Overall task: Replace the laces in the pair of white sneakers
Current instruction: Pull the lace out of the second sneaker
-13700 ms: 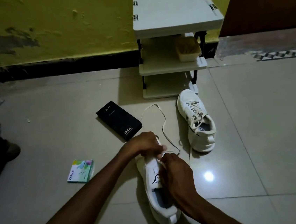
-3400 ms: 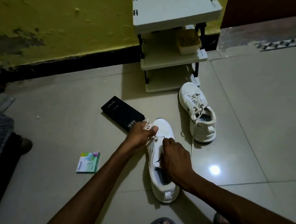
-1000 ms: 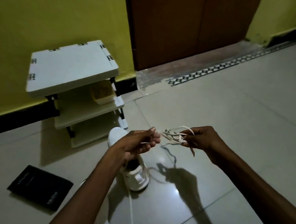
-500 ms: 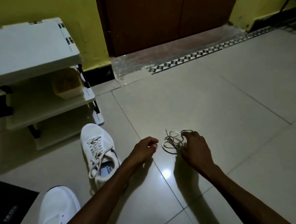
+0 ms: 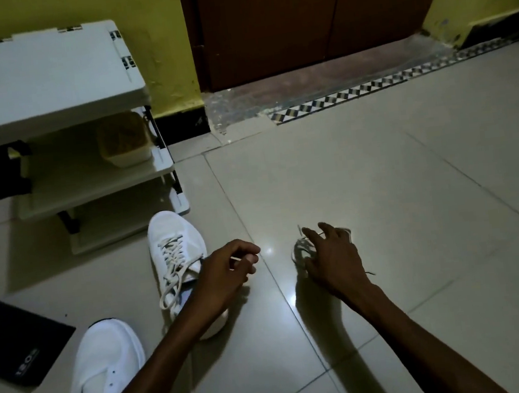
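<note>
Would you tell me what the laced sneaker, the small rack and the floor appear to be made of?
Laced sneaker: probably mesh fabric, matte, finely textured toe. Rack: likely moulded plastic, smooth off-white shelves. Floor: seemingly glazed tile, glossy, with light reflections and grout lines.

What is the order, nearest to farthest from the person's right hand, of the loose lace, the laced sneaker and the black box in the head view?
1. loose lace, bunched on the floor at the fingertips of the right hand.
2. laced sneaker, further left, past the left hand.
3. black box, at the far left edge.
</note>
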`<state>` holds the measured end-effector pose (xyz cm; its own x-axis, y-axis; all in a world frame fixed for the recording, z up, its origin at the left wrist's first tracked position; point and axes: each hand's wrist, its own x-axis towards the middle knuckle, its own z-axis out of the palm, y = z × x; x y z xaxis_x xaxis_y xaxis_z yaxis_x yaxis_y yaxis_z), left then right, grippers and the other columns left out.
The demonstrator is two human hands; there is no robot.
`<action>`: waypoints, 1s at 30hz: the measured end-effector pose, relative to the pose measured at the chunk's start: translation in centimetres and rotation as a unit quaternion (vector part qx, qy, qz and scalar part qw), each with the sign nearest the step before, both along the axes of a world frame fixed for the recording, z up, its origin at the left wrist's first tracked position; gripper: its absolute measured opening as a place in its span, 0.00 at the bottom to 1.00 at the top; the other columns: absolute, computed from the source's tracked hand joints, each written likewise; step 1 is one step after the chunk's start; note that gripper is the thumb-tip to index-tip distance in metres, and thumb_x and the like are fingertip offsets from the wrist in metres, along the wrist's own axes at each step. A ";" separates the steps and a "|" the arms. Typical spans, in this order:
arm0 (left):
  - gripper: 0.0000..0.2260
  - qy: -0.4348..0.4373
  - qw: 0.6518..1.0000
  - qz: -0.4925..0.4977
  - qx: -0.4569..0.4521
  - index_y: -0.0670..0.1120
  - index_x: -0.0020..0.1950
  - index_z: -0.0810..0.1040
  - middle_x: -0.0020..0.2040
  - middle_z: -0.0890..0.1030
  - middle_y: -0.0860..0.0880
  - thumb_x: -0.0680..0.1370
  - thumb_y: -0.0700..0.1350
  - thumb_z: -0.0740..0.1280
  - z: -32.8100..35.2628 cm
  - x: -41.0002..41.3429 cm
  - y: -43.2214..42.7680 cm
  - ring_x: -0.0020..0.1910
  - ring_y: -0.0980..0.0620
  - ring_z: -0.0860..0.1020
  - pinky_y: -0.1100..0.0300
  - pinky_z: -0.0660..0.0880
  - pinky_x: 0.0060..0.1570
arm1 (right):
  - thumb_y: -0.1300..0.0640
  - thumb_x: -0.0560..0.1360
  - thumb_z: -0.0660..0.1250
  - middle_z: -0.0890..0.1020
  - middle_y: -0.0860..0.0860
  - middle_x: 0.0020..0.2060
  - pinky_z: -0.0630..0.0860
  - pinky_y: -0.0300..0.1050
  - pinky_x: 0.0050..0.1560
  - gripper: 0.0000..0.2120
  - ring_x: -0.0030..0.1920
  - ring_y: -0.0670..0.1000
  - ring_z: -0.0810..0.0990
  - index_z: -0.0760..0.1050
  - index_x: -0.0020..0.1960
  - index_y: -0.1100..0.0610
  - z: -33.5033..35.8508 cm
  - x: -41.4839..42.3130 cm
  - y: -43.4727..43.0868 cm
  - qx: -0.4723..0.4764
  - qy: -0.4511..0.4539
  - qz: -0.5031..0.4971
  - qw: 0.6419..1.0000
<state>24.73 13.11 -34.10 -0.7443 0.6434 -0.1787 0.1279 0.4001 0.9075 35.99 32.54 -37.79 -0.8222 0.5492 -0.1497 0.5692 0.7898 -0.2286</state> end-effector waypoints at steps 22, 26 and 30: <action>0.09 0.109 0.993 0.044 0.009 0.53 0.48 0.81 0.46 0.82 0.59 0.79 0.39 0.66 1.0 -0.1 -3.1 0.46 0.61 0.78 0.74 0.70 0.42 | 0.40 0.72 0.66 0.59 0.54 0.73 0.66 0.62 0.65 0.33 0.72 0.61 0.59 0.60 0.75 0.43 -2.4 -1.4 -1.4 -0.099 -0.008 -0.037 0.994; 0.10 0.114 0.993 0.032 0.014 0.55 0.47 0.80 0.46 0.82 0.59 0.79 0.40 0.66 0.2 0.3 -2.7 0.46 0.60 0.78 0.73 0.70 0.41 | 0.29 0.74 0.51 0.54 0.51 0.75 0.60 0.68 0.66 0.29 0.74 0.61 0.53 0.58 0.72 0.37 -3.6 -1.0 -2.5 -0.040 -0.065 -0.003 0.997; 0.09 0.107 0.993 0.036 0.022 0.53 0.48 0.81 0.47 0.82 0.56 0.78 0.39 0.66 -0.1 0.5 -2.7 0.43 0.60 0.77 0.73 0.70 0.38 | 0.43 0.79 0.57 0.67 0.54 0.69 0.70 0.57 0.56 0.18 0.66 0.60 0.66 0.70 0.67 0.45 -4.5 0.1 -2.3 0.062 0.031 0.017 0.997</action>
<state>25.28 10.46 -34.16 -0.8068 0.5906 0.0161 0.2928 0.3761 0.8791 36.10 30.26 -42.25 -0.8466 0.5314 -0.0302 0.5288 0.8331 -0.1623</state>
